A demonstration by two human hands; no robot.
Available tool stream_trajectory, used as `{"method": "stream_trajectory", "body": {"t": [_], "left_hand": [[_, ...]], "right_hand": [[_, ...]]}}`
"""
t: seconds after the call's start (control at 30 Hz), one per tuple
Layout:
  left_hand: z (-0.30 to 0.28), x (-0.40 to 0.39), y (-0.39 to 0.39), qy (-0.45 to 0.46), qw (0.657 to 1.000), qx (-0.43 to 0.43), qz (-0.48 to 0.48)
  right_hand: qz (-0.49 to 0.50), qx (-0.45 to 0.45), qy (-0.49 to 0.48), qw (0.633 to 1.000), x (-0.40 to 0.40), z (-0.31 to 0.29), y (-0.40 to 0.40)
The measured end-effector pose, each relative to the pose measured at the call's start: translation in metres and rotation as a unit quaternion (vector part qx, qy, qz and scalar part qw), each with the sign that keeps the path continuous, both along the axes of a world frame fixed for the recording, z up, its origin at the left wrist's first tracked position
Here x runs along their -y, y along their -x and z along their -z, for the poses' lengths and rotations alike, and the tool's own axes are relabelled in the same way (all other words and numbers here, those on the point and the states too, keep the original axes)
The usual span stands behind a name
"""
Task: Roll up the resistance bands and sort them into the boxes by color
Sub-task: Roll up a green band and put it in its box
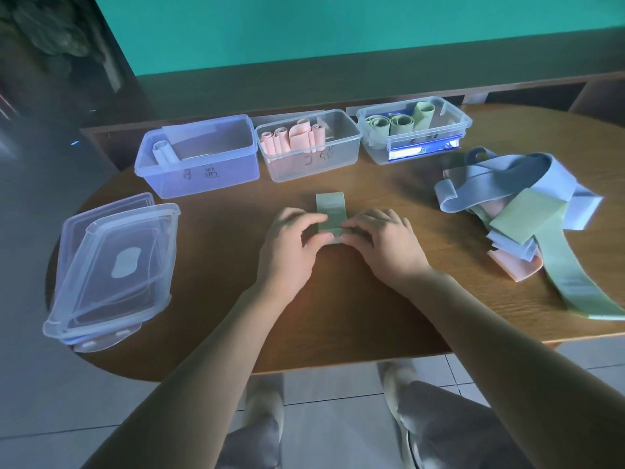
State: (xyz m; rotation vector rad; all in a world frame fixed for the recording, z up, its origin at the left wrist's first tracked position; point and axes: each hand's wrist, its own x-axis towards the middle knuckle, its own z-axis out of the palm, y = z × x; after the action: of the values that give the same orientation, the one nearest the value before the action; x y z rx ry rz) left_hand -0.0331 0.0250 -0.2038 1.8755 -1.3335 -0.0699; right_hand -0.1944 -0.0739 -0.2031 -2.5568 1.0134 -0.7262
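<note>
A green band (329, 211) lies flat at the table's middle, its near end curled into a roll. My left hand (291, 242) and my right hand (385, 242) pinch that rolled end from either side. Behind stand three clear boxes: the left box (199, 177) holds one blue roll (164, 152), the middle box (341, 164) holds several pink rolls (292, 137), the right box (378, 150) holds several green rolls (400, 123). A heap of loose blue, green and pink bands (527, 211) lies at the right.
Stacked clear lids (115, 265) sit at the table's left edge. One long green band (571, 282) trails from the heap toward the right front edge. A dark bench runs behind the boxes. My legs and shoes show below the round wooden table (338, 316).
</note>
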Motion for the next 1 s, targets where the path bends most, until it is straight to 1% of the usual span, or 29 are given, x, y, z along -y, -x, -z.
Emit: {"method": "stream_trajectory", "body": {"t": [0.07, 0.1, 0.17, 0.27, 0.37, 0.43, 0.6, 0.77, 0.9, 1.0], "left_hand": [[-0.003, -0.001, -0.001, 0.028, 0.998, -0.054, 0.019], [-0.004, 0.0, -0.002, 0.028, 0.997, -0.066, 0.023], [-0.004, 0.002, -0.005, 0.025, 0.998, -0.058, 0.027], [-0.003, 0.006, -0.008, 0.028, 0.999, -0.019, 0.038], [-0.008, 0.007, -0.011, 0.002, 0.998, -0.04, 0.041], [-0.01, 0.008, -0.015, -0.022, 0.997, -0.056, 0.039], [-0.008, 0.015, -0.021, -0.047, 0.995, -0.083, 0.03], [-0.013, 0.024, -0.023, -0.065, 0.988, -0.141, 0.014], [-0.014, 0.03, -0.021, -0.058, 0.989, -0.135, 0.008], [-0.018, 0.031, -0.022, -0.06, 0.99, -0.126, 0.017]], "right_hand": [[0.002, 0.011, -0.022, 1.0, 0.002, -0.001, 0.0], [0.003, 0.015, -0.034, 0.999, 0.003, -0.001, 0.0], [0.005, 0.018, -0.051, 0.999, 0.005, -0.002, -0.001], [-0.002, 0.035, -0.058, 0.998, 0.008, -0.003, -0.005], [-0.047, 0.093, -0.048, 0.993, 0.01, -0.001, -0.009], [-0.057, 0.108, -0.034, 0.992, 0.012, 0.002, -0.011], [-0.026, 0.09, -0.028, 0.995, 0.022, 0.007, -0.019], [-0.072, 0.066, -0.056, 0.994, 0.029, 0.004, -0.009], [-0.053, 0.051, -0.06, 0.995, 0.035, 0.004, -0.012], [-0.06, 0.078, -0.082, 0.992, 0.034, 0.002, -0.013]]}}
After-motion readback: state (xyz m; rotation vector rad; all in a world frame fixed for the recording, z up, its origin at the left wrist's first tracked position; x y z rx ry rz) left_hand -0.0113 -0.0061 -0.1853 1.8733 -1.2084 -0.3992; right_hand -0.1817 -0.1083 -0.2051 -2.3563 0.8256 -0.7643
